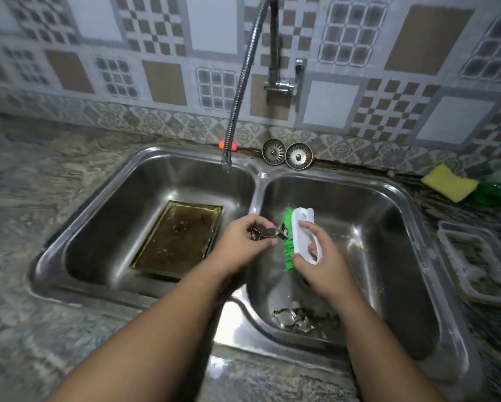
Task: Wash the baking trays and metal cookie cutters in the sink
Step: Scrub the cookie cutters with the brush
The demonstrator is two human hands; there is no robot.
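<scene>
My left hand (244,242) holds a metal cookie cutter (268,232) over the divider of the double steel sink (423,227). My right hand (320,265) grips a white scrub brush (303,227) by its handle, and the green bristles touch the cutter. A dirty brown baking tray (176,239) lies flat in the left basin. More metal cookie cutters (292,319) lie in a heap at the bottom of the right basin, partly hidden by my right forearm.
A flexible faucet hose (239,94) hangs over the left basin. Two sink strainers (287,154) lean on the back rim. A yellow sponge (449,186) and a green item lie at the right, with a grimy white tray (475,262) on the counter beside the sink.
</scene>
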